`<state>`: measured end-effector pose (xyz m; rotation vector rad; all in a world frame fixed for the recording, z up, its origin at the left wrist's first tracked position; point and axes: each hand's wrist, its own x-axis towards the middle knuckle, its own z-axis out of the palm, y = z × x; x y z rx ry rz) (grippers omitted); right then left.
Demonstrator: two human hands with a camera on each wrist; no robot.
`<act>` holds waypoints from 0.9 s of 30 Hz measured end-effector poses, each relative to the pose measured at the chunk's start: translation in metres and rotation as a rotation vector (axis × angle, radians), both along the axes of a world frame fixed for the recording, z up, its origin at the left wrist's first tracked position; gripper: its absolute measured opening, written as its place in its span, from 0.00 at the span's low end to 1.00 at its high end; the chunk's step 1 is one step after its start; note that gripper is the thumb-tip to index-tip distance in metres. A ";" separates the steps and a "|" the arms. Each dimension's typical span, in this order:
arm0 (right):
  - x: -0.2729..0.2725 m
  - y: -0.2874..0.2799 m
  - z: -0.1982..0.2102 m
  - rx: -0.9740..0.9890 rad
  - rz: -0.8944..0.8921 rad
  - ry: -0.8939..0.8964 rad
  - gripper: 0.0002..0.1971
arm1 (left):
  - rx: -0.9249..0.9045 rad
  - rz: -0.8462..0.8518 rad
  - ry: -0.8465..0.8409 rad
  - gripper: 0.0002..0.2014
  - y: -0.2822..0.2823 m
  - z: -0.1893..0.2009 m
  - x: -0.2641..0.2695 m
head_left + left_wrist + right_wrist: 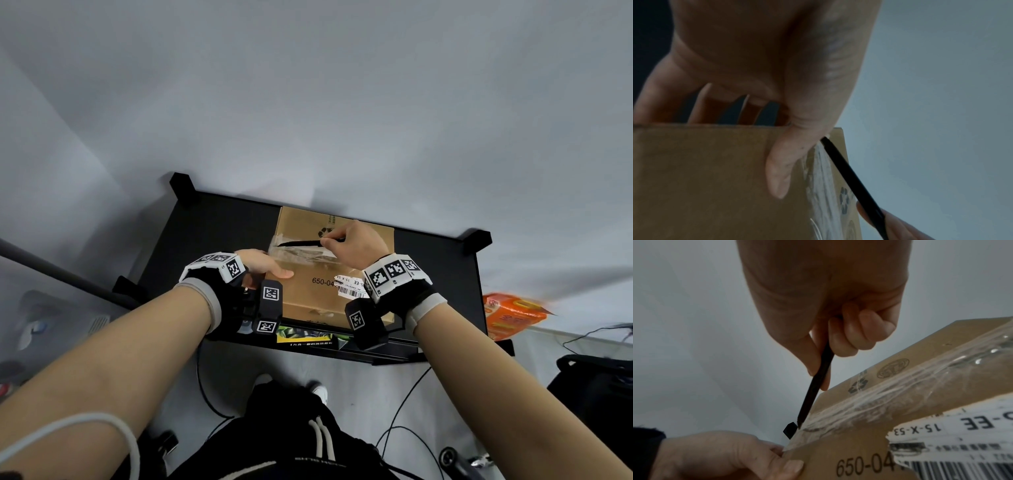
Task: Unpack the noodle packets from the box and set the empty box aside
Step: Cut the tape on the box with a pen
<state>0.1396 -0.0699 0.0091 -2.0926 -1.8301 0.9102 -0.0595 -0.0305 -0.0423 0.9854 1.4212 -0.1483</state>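
Note:
A taped-up brown cardboard box (329, 298) lies on a black table (205, 246). Clear tape (301, 254) runs along its top seam. My left hand (270, 267) grips the box's left edge, thumb flat on the top (781, 162) and fingers down the side. My right hand (325, 242) pinches a thin black pen-like tool (301, 243). The tool (813, 386) slants down, and its tip meets the tape (900, 386) at the box's left end, just above my left hand (715, 454). The box's flaps are closed, so no noodle packets inside it show.
A white shipping label (349, 286) is stuck on the box top. An orange packet (513, 317) lies off the table's right end. A green and black packet (311, 335) shows below the table's front edge. Cables and a black bag (599, 394) lie on the floor.

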 end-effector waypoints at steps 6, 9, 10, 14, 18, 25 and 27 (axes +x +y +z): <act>0.021 -0.009 -0.001 -0.022 -0.016 -0.016 0.12 | 0.011 -0.011 -0.020 0.33 0.000 0.000 0.000; 0.028 -0.014 -0.004 -0.007 -0.027 0.000 0.12 | 0.010 -0.028 -0.021 0.30 -0.001 0.001 0.000; 0.029 -0.016 -0.004 -0.006 -0.033 0.008 0.12 | 0.008 -0.040 -0.028 0.29 -0.001 0.001 0.000; 0.042 -0.023 -0.008 -0.042 -0.083 0.030 0.12 | -0.016 -0.080 -0.058 0.44 0.001 0.001 -0.002; 0.063 -0.033 -0.011 -0.078 -0.131 0.059 0.12 | 0.010 -0.094 -0.032 0.38 0.000 0.002 -0.001; 0.086 -0.044 -0.022 -0.086 -0.213 0.139 0.12 | 0.035 -0.123 -0.005 0.64 0.003 -0.004 -0.002; 0.094 -0.048 -0.023 -0.080 -0.237 0.148 0.11 | 0.044 -0.117 -0.001 0.55 0.001 0.000 -0.002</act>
